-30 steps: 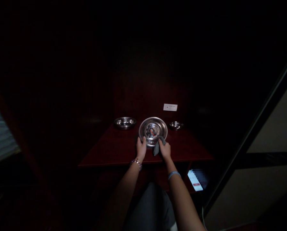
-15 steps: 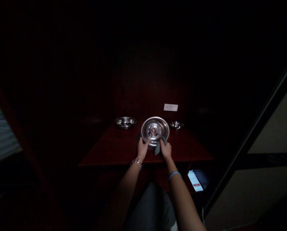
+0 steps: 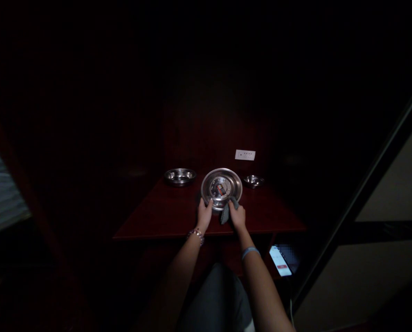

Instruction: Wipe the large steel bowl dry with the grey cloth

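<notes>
A shiny metal basin (image 3: 211, 182), with a small dark and orange label in its middle, is tilted so its inside faces me. My left hand (image 3: 205, 214) is closed on the lower left of its rim, thumb on the inner side. At the lower right, my right hand (image 3: 237, 214) grips a grey cloth (image 3: 225, 215) and presses it against the rim. The cloth's loose end hangs below the basin. Whether the basin's underside touches the table is hidden.
On the dark red table (image 3: 157, 216), a metal basin (image 3: 180, 183) stands to the left and a smaller metal bowl (image 3: 253, 181) to the right. A white socket (image 3: 245, 155) is on the back wall. A lit phone (image 3: 280, 260) lies below the table's right front edge.
The basin has shifted very slightly to the left with both hands. My right hand and the cloth stay at the lower right rim.
</notes>
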`<action>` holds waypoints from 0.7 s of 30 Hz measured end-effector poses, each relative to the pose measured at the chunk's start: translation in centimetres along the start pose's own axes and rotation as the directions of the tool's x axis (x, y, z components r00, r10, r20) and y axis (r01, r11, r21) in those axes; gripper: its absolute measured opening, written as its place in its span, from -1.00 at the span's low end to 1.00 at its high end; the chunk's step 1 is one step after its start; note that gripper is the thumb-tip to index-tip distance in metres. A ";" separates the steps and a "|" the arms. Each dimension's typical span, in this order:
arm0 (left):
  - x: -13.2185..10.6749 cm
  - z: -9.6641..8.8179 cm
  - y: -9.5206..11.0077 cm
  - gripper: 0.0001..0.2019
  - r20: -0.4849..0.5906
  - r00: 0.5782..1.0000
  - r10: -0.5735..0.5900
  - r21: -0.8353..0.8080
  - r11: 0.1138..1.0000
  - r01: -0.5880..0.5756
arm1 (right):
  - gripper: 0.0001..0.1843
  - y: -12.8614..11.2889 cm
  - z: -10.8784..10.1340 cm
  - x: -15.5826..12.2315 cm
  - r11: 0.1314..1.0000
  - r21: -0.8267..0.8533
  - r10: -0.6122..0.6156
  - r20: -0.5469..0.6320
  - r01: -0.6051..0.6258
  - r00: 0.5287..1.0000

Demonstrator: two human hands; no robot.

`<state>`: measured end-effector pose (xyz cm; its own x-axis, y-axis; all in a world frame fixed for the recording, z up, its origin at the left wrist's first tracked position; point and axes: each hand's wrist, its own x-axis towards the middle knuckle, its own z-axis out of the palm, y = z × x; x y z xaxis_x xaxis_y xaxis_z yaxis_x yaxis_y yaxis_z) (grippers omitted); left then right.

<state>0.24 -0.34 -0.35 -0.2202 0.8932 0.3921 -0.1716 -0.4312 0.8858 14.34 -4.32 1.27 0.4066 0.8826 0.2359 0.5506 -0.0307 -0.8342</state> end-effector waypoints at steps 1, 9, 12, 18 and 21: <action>0.0 0.0 0.0 -0.63 -0.012 1.000 0.003 0.000 1.000 -0.003 | -0.43 0.0 0.0 0.0 1.000 -0.001 0.002 -0.004 -0.002 1.000; 0.2 -0.2 -0.1 -0.62 -0.099 0.994 0.042 0.005 0.999 -0.041 | -0.43 0.1 0.1 0.1 1.000 0.004 0.009 -0.020 -0.009 1.000; 0.2 -0.2 -0.2 -0.63 -0.072 0.997 0.011 0.019 1.000 -0.010 | -0.46 0.2 0.1 0.2 1.000 0.010 -0.002 -0.025 0.002 1.000; -0.3 -0.2 0.7 -0.57 -0.012 1.000 0.005 0.040 0.999 -0.004 | -0.48 0.6 0.4 0.4 0.999 0.052 -0.015 -0.026 0.017 1.000; -0.4 -0.1 1.0 -0.49 -0.009 1.000 0.023 0.068 0.997 -0.023 | -0.48 0.6 0.5 0.5 0.998 0.062 -0.015 -0.027 0.017 1.000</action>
<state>0.04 -1.17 0.31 -0.2330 0.8817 0.4103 -0.1013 -0.4416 0.8915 14.53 -3.70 0.63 0.4177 0.8700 0.2619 0.5111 0.0134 -0.8594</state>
